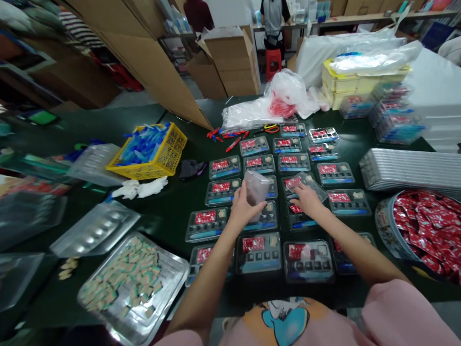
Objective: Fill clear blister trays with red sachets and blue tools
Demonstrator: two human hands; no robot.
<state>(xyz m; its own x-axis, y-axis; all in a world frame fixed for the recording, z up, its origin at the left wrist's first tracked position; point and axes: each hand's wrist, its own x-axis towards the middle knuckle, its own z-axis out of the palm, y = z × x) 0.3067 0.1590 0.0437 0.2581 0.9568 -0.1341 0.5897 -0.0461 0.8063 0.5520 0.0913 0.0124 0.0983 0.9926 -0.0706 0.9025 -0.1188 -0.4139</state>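
Observation:
Rows of clear plastic trays (258,259), each with a red packet, a small block and a blue pen-like item, cover the table's middle. My left hand (245,206) is wrapped round a stack of clear plastic lids (257,186), held over the trays in the centre. To its right, my right hand (306,199) has its fingers on one clear lid (312,185), tilted above a tray with a red packet. Part of that tray is hidden by the hand and lid.
A yellow basket (173,153) of blue items stands at the left, above a metal tray (173,262) of small blocks. At the right are a tub (384,218) of red packets and stacked clear trays (406,169). Plastic bags (248,114) and scissors (271,129) lie behind.

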